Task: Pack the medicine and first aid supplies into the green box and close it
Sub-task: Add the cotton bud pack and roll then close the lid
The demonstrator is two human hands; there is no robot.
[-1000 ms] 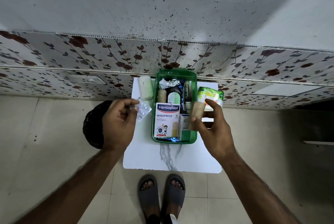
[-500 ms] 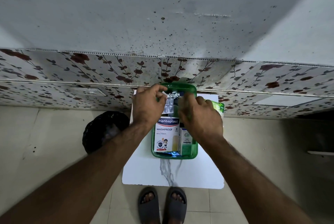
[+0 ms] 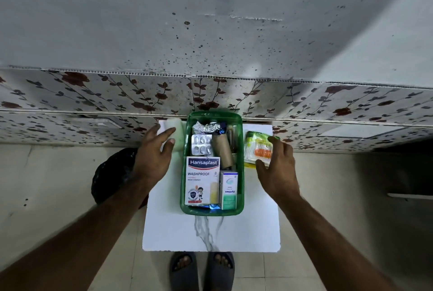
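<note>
The green box (image 3: pixel 240 173) stands open on a small white table (image 3: pixel 210 232). Inside lie a Hansaplast carton (image 3: pixel 203 180), a silver blister pack (image 3: pixel 201 144), a tan bandage roll (image 3: pixel 223 150), a small white-green carton (image 3: pixel 229 189) and crumpled foil (image 3: pixel 206 127). My left hand (image 3: pixel 154 150) hovers with spread fingers over a white-green roll (image 3: pixel 177 133) left of the box; contact is unclear. My right hand (image 3: pixel 277 164) rests with parted fingers on a green-orange packet (image 3: pixel 256 145) right of the box.
A floral-tiled wall (image 3: pixel 117 98) runs right behind the table. A black bag (image 3: pixel 112 173) sits on the floor to the left. My sandalled feet (image 3: pixel 202 269) stand at the table's near edge.
The blister pack and the tan roll now lie in the box. Both hands have pulled out of it, the left over to the white roll, the right to the packet.
</note>
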